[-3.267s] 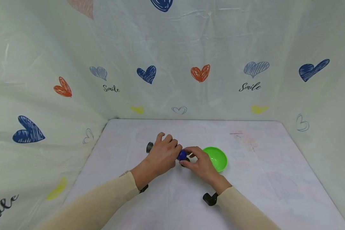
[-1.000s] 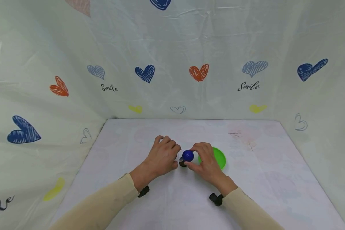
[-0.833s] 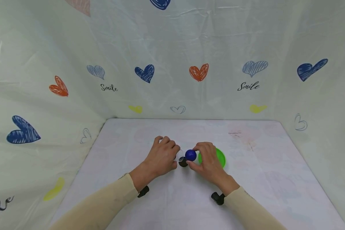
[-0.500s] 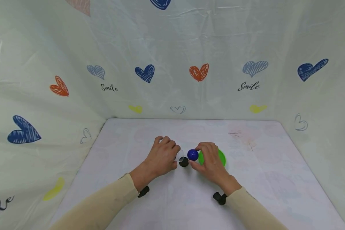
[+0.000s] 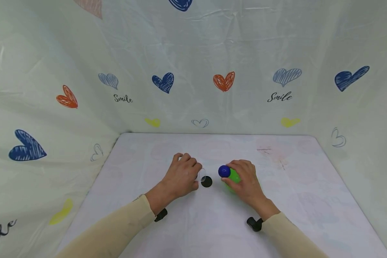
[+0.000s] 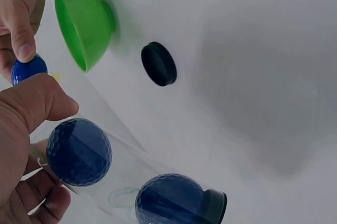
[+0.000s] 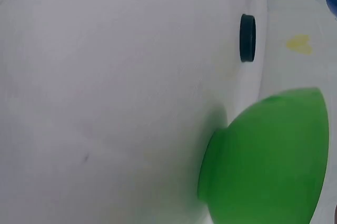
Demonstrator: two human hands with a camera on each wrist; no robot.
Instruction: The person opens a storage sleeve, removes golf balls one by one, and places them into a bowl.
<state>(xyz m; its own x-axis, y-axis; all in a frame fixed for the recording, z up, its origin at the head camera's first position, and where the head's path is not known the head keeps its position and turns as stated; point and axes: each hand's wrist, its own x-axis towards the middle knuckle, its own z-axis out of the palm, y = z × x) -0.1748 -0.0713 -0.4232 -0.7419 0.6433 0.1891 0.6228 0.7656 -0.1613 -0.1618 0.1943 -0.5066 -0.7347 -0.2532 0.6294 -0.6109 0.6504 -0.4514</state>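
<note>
Three dimpled blue balls, two black caps, one clear tube and one green bowl (image 5: pixel 234 175) are in view, with a person's two hands. Farthest left of the bowl, the left hand (image 5: pixel 180 176) is clamped around the clear tube (image 6: pixel 124 176). The tube contains two balls, the first ball (image 6: pixel 79 152) beside the hand and the second ball (image 6: pixel 171 199) against the end cap (image 6: pixel 215 208); its other, open mouth points toward the bowl. Next, between tube and bowl, the loose cap (image 5: pixel 206 181) lies on the white table (image 5: pixel 193 222). Last, the right hand (image 5: pixel 246 179) pinches the third ball (image 5: pixel 224 171) between thumb and fingers, at the bowl's left side, higher than the rim and apart from it. That hand hides much of the bowl, so its contents cannot be told.
</note>
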